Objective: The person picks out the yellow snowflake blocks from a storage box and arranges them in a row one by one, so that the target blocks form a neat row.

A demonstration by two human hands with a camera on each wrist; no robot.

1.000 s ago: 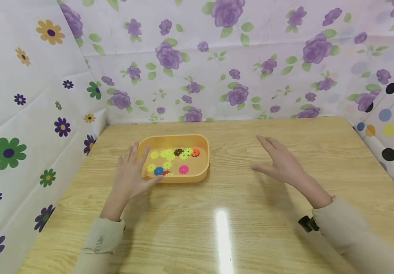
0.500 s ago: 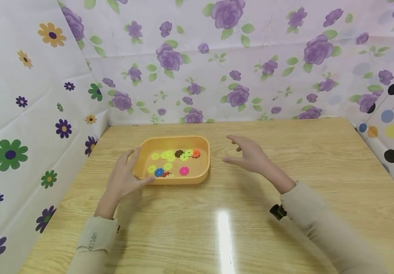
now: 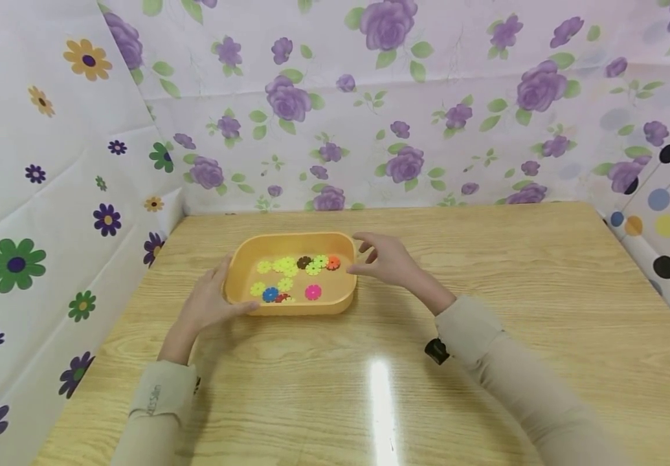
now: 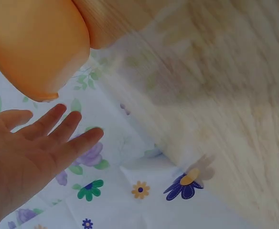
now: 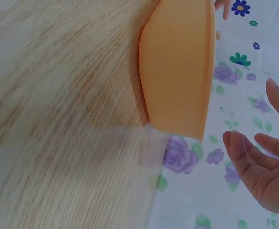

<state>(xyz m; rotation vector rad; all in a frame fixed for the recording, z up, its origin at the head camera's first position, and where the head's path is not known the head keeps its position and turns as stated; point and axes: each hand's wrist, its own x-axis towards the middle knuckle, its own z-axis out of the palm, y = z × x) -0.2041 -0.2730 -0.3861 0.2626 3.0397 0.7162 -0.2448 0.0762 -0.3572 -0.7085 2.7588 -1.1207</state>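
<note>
A yellow-orange plastic tray [image 3: 300, 309] sits on the table, holding several small flower-shaped plastic discs: mostly yellow [image 3: 285, 284], plus a blue disc [image 3: 270, 294], a pink disc [image 3: 313, 292], a dark brown one and others. My left hand [image 3: 209, 303] is at the tray's left end, thumb along the front rim corner. In the left wrist view its fingers [image 4: 65, 126] are spread and relaxed near the tray wall [image 4: 39, 43]. At the right end is my right hand [image 3: 390, 260], thumb and fingertips right at the rim; the right wrist view shows its fingers [image 5: 247, 157] loosely bent beside the tray [image 5: 177, 71].
The wood-grain table [image 3: 486, 259] reaches a back wall covered in purple-flower sheeting [image 3: 404, 162]. White flowered sheeting [image 3: 78, 226] lines the left side, dotted sheeting [image 3: 667, 223] the right. A black device [image 3: 437, 351] is at my right sleeve.
My right hand has moved left across the table to the tray's right end. My left hand has shifted slightly left and down at the left end. The tray has hardly moved.
</note>
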